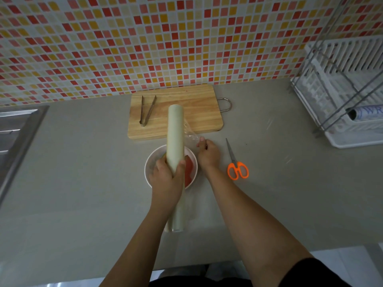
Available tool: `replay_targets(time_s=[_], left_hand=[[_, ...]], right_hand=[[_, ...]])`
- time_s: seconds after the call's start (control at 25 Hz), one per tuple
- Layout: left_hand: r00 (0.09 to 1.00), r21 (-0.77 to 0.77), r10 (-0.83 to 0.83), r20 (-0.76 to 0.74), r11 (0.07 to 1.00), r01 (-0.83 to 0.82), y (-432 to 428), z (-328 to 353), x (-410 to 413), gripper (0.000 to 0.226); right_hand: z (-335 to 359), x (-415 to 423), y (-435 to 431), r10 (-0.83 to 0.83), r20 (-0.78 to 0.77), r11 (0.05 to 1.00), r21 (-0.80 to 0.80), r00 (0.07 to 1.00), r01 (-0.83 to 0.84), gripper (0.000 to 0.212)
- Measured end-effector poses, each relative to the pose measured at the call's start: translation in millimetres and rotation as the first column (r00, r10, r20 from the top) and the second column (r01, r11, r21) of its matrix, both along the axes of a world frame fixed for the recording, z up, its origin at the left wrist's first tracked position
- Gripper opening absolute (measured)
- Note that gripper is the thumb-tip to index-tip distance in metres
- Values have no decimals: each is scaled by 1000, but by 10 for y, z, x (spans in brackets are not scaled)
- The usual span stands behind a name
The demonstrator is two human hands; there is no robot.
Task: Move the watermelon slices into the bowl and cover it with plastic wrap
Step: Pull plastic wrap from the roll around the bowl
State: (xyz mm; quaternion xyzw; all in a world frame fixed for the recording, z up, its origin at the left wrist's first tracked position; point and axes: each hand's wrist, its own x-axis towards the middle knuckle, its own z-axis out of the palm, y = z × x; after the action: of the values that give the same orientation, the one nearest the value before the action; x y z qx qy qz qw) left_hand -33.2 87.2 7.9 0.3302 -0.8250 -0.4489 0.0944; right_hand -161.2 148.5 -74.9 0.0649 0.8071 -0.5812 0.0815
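Watermelon slices (189,169), red, lie inside round white bowl (147,165) on grey counter (83,172). Left hand (166,177) grips long pale roll of plastic wrap (175,129) above bowl, fingers curled round it. Right hand (207,153) pinches clear film edge (191,135) extending off roll. Orange-handled scissors (233,158) lie just right of it.

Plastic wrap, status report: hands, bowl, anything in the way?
Left hand grips the plastic wrap roll over the bowl. Right hand pinches the loose film edge. Watermelon slices in bowl, not yet covered. Nothing blocking; scissors lie right.
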Motion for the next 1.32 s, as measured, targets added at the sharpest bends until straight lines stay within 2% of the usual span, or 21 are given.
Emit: replay_targets(time_s=[0.12, 0.2, 0.28, 0.36, 0.4, 0.44, 0.48, 0.52, 0.56, 0.6, 0.68, 0.8, 0.92, 1.08, 1.16, 1.24, 1.32], left_hand=[[981, -50, 58, 185, 998, -50, -17, -12, -5, 51], [978, -66, 65, 199, 996, -53, -42, 4, -6, 49], [980, -64, 70, 186, 996, -59, -48, 15, -3, 48], [979, -56, 75, 187, 996, -66, -55, 17, 8, 49], [979, -48, 79, 188, 996, -71, -65, 19, 16, 49], [979, -37, 78, 190, 997, -72, -75, 23, 20, 50], [979, -25, 73, 192, 997, -69, -90, 28, 24, 50], [978, -20, 67, 195, 998, -64, -100, 32, 26, 50], [978, -21, 60, 199, 998, -57, -107, 35, 34, 50], [979, -24, 54, 199, 998, -50, -115, 35, 37, 50], [979, -20, 44, 201, 999, -41, -128, 29, 42, 50], [978, -14, 58, 203, 998, -56, -141, 15, 47, 50], [983, -103, 58, 175, 994, -40, -134, 14, 52, 51], [994, -148, -60, 88, 986, 72, -188, 16, 63, 55], [986, -248, -63, 153, 964, 100, -149, -5, 10, 46], [970, -339, -39, 239, 933, 121, -73, 13, -46, 47], [962, -320, -65, 264, 935, 151, -71, 28, -50, 53]], right_hand=[[-81, -14, 5, 17, 232, 998, -58, 973, -3, 50], [-55, -23, -3, 2, 439, 977, -194, 899, 92, 47], [9, -32, -17, -8, 558, 876, -396, 830, 275, 41], [87, -41, 1, -88, 587, 709, -531, 805, 465, 37], [124, -47, 24, -163, 543, 670, -552, 824, 496, 35], [177, -41, 53, -243, 440, 726, -509, 865, 463, 35], [242, -16, 76, -264, 304, 830, -412, 915, 377, 37], [298, 44, 87, -205, 182, 921, -295, 962, 253, 38], [321, 132, 79, -90, 127, 973, -201, 988, 115, 43], [315, 225, 67, 22, 141, 989, -145, 990, -1, 50], [269, 398, 51, 145, 216, 987, -104, 966, -125, 58], [198, 550, 40, 177, 182, 984, -61, 967, -169, 55], [198, 600, 16, 159, 88, 987, 14, 983, -161, 51], [168, 589, 11, 130, 60, 991, 29, 990, -132, 52], [161, 578, 13, 126, 63, 991, 34, 990, -128, 53], [152, 588, 20, 127, 45, 991, 35, 991, -129, 54], [140, 587, 28, 134, 37, 990, 45, 990, -136, 55]])
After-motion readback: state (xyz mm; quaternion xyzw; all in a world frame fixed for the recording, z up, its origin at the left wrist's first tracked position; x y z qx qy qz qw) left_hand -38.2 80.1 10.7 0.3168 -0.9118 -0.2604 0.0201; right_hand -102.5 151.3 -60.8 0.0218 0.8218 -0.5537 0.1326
